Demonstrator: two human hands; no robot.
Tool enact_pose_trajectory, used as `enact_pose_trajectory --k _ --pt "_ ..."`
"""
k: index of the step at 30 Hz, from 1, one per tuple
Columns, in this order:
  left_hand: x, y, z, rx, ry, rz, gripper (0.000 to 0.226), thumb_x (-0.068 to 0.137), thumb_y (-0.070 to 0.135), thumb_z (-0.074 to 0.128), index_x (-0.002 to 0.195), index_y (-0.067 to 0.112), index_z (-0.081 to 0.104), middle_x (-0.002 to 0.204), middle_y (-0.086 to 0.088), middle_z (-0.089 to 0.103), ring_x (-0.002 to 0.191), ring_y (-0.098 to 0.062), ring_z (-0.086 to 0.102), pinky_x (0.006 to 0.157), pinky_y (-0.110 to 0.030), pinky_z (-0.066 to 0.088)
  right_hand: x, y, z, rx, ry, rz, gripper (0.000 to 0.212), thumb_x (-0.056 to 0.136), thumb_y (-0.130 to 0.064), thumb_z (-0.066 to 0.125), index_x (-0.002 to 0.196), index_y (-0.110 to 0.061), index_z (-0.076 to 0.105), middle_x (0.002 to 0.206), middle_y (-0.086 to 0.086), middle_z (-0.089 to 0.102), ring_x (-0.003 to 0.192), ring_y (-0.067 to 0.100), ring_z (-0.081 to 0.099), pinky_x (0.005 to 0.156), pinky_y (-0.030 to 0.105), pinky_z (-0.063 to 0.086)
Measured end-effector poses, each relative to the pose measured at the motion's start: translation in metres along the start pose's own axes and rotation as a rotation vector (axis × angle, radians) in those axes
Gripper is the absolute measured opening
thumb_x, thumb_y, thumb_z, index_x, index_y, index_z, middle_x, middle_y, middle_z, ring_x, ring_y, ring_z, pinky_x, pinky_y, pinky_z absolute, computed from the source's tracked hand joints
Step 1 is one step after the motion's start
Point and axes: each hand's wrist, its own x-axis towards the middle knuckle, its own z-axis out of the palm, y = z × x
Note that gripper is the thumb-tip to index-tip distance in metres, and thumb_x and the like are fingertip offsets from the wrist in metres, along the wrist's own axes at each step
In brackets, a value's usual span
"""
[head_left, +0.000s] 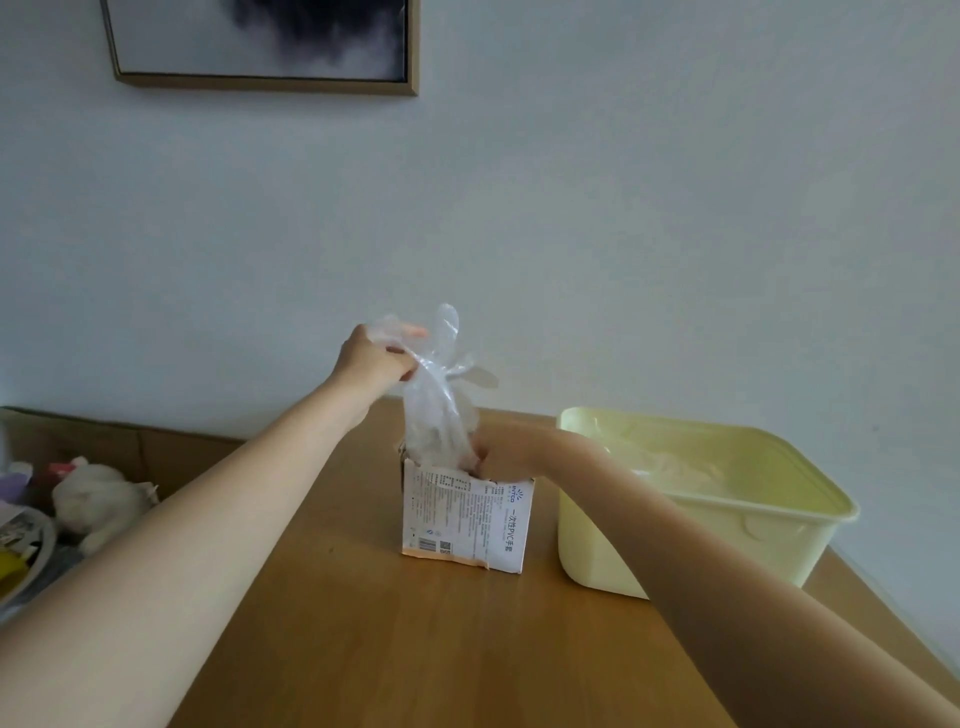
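The left hand (375, 359) pinches a thin, clear, crinkled plastic glove (435, 395) stretched upward from the torn white box (467, 512), whose top edge the right hand (500, 451) grips.

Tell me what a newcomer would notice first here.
The left hand holds clear plastic gloves up out of the white box standing on the wooden table, while the right hand grips the box's top edge. Right of it sits a pale yellow tub; a framed picture hangs on the wall, upper left.
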Motion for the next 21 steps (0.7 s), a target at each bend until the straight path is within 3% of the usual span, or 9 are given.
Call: enact_pose_trajectory --k 2,5,7,9,11,13,15,17,21 --pt "0.0 0.009 0.0 -0.059 0.019 0.009 0.039 0.088 -0.009 0.049 0.11 0.019 0.065 0.095 0.0 0.06 0.084 -0.012 0.058 0.066 -0.011 0.049 0.005 -0.003 0.0 -0.068 -0.069 0.009 0.034 0.096 -0.008 0.039 0.062 -0.014 0.041 0.065 0.0 0.043 0.065 0.017 0.045 0.06 0.021 0.036" --pt "0.0 0.022 0.001 -0.205 0.066 -0.007 0.021 0.092 -0.001 0.05 0.096 0.013 0.065 0.094 -0.002 0.062 0.086 -0.015 0.059 0.075 -0.018 0.051 0.008 -0.006 -0.002 -0.071 -0.104 0.071 0.032 0.098 -0.014 0.036 0.066 -0.016 0.04 0.067 0.001 0.042 0.058 0.013 0.041 0.058 0.023 0.036" --pt "-0.001 0.026 0.003 -0.216 0.077 -0.016 0.013 0.093 0.006 0.054 0.091 0.012 0.065 0.086 -0.001 0.061 0.074 -0.013 0.057 0.075 -0.02 0.051 0.007 -0.009 -0.003 0.0 -0.078 0.09 0.027 0.098 -0.013 0.038 0.073 -0.016 0.047 0.073 0.0 0.047 0.061 0.011 0.043 0.057 0.019 0.039" --pt "-0.001 0.024 0.004 -0.14 0.086 -0.014 0.014 0.091 0.008 0.057 0.08 0.014 0.064 0.078 0.001 0.059 0.064 -0.012 0.053 0.076 -0.023 0.05 0.003 -0.006 -0.005 0.158 -0.074 0.057 0.017 0.095 -0.01 0.047 0.107 -0.012 0.059 0.102 0.004 0.061 0.083 0.014 0.057 0.078 0.021 0.05" --pt "0.0 0.02 0.006 -0.082 0.128 -0.033 0.022 0.089 0.009 0.059 0.068 0.014 0.059 0.074 -0.001 0.059 0.057 -0.013 0.051 0.078 -0.028 0.05 -0.01 0.001 -0.016 0.38 -0.063 0.021 0.037 0.091 -0.009 0.056 0.128 -0.005 0.051 0.121 0.008 0.059 0.1 0.016 0.06 0.087 0.023 0.051" --pt "0.001 0.017 0.009 -0.046 0.179 -0.06 0.027 0.087 0.01 0.061 0.061 0.011 0.056 0.064 -0.003 0.057 0.054 -0.014 0.049 0.078 -0.031 0.05 -0.03 0.01 -0.031 0.644 -0.06 -0.095 0.027 0.089 -0.009 0.061 0.116 -0.006 0.059 0.107 0.001 0.063 0.092 0.008 0.06 0.081 0.019 0.051" --pt "0.0 0.018 0.013 0.022 0.192 -0.071 0.029 0.085 0.011 0.063 0.058 0.011 0.055 0.058 -0.003 0.054 0.055 -0.016 0.05 0.075 -0.029 0.047 -0.048 0.015 -0.042 0.833 -0.075 -0.184 0.012 0.089 -0.011 0.06 0.097 -0.02 0.059 0.093 -0.007 0.066 0.088 0.003 0.061 0.083 0.019 0.049" --pt "-0.004 0.02 0.017 0.141 0.155 -0.06 0.028 0.085 0.016 0.065 0.059 0.013 0.055 0.063 -0.002 0.056 0.065 -0.02 0.054 0.073 -0.028 0.044 -0.054 0.017 -0.045 1.001 -0.058 -0.207 0.008 0.091 -0.017 0.056 0.096 -0.022 0.059 0.093 -0.007 0.067 0.091 0.007 0.062 0.087 0.021 0.047" --pt "-0.013 0.022 0.02 0.24 0.023 0.015 0.014 0.084 0.02 0.068 0.077 0.008 0.064 0.083 -0.007 0.064 0.082 -0.024 0.06 0.079 -0.03 0.047 -0.039 0.022 -0.04 1.285 0.232 -0.038 0.027 0.091 -0.039 0.056 0.095 -0.014 0.065 0.082 0.0 0.065 0.076 0.018 0.063 0.079 0.03 0.051"
